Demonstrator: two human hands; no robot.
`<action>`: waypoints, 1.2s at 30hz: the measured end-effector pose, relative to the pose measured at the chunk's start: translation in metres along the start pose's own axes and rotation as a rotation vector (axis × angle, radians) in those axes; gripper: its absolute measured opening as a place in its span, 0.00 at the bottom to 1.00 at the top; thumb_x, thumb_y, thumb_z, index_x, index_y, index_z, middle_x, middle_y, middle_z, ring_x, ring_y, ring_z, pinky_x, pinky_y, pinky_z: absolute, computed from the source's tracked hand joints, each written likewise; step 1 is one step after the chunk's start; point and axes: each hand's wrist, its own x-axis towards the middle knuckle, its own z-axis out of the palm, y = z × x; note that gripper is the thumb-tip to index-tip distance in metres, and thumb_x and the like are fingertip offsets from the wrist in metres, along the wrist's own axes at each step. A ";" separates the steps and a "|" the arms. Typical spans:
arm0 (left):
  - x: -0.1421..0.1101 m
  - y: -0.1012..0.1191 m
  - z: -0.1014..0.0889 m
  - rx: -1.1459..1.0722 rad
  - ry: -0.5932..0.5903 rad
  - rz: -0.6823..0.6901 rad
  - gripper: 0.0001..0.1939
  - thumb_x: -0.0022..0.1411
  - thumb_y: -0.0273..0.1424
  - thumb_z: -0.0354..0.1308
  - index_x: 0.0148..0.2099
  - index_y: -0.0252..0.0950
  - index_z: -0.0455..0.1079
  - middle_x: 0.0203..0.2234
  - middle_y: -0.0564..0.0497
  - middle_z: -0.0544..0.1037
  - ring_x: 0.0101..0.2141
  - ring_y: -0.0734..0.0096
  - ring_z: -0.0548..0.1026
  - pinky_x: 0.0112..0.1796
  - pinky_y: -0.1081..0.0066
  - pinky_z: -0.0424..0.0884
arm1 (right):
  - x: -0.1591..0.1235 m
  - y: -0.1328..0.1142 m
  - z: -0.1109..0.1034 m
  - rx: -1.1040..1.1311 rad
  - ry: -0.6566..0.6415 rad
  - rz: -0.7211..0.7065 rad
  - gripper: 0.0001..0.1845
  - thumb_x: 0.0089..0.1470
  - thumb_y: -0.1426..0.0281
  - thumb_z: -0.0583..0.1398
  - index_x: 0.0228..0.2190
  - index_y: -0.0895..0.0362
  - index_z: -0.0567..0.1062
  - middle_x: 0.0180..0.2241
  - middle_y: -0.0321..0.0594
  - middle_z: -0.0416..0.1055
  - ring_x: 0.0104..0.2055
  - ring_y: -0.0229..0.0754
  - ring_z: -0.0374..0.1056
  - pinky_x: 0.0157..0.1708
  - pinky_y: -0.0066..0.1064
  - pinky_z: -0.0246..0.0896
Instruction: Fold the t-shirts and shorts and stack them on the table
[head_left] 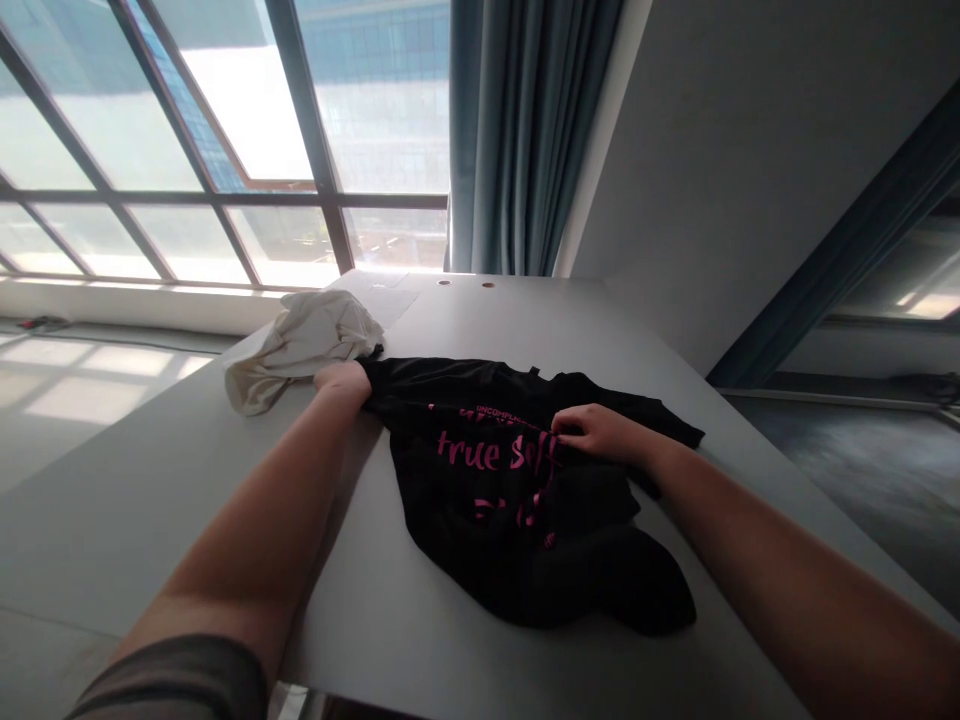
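Note:
A black T-shirt (480,540) with pink lettering, in which "true self" can be read, lies rumpled on the white table. My left hand (343,379) is at the shirt's left end, where the sleeve is; its fingers are hidden by the black cloth, and it seems to reach into the sleeve. With bent fingers, my right hand (592,432) pinches the shirt front just beside the lettering. Folds bunch up below that hand, and the hem spreads toward me. Close beyond my left hand sits a crumpled off-white cloth (300,345).
The white table (352,620) stretches away toward a large window (375,110) and a blue-grey curtain (517,140). Two small round holes show at its far end. A sloping wall (720,150) rises on the right. Sunlit floor lies to the left.

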 end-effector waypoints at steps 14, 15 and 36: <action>-0.022 0.066 0.054 -0.035 -0.032 0.630 0.19 0.76 0.42 0.47 0.53 0.41 0.76 0.72 0.50 0.63 0.71 0.53 0.57 0.69 0.50 0.53 | 0.004 0.077 0.015 -0.376 0.468 0.298 0.14 0.59 0.66 0.58 0.44 0.58 0.78 0.48 0.52 0.76 0.50 0.54 0.70 0.54 0.43 0.64; -0.021 0.065 0.053 -0.053 -0.038 0.614 0.19 0.76 0.42 0.46 0.53 0.41 0.76 0.71 0.50 0.65 0.70 0.55 0.60 0.68 0.54 0.55 | 0.004 0.082 0.016 -0.408 0.431 0.334 0.15 0.60 0.66 0.58 0.45 0.58 0.78 0.49 0.52 0.75 0.50 0.54 0.70 0.54 0.43 0.64; -0.013 0.052 0.039 0.074 -0.063 0.160 0.29 0.76 0.48 0.39 0.66 0.46 0.71 0.68 0.43 0.68 0.62 0.44 0.72 0.55 0.47 0.70 | 0.003 0.089 0.024 -0.461 0.354 0.539 0.30 0.67 0.51 0.53 0.60 0.54 0.76 0.59 0.55 0.70 0.57 0.60 0.69 0.60 0.51 0.62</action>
